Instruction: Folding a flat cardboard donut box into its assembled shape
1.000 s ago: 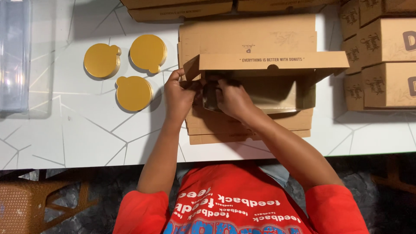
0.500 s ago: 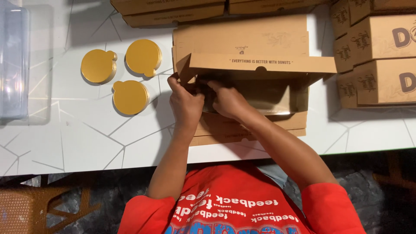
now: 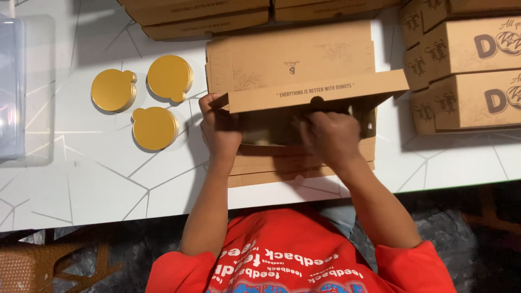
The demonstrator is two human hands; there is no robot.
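Note:
A brown cardboard box (image 3: 304, 87) is half folded up on a stack of flat box blanks (image 3: 282, 171), on the white table. My left hand (image 3: 220, 127) grips the box's left corner, thumb on the side flap. Over on the right, my right hand (image 3: 331, 135) reaches into the box's open front and presses on its inner right part. The raised lid flap hangs over both hands and hides the fingertips.
Three stacks of round gold cake boards (image 3: 154, 127) lie left of the box. Assembled brown boxes (image 3: 467, 70) are piled at the right, more flat boxes (image 3: 206, 13) at the back. A clear plastic container (image 3: 11, 92) stands at the left edge. The table's front edge (image 3: 108, 214) is close.
My right hand has slid from the box's left-centre to its right side. The left hand stays at the left corner. The lid flap has come forward and lower.

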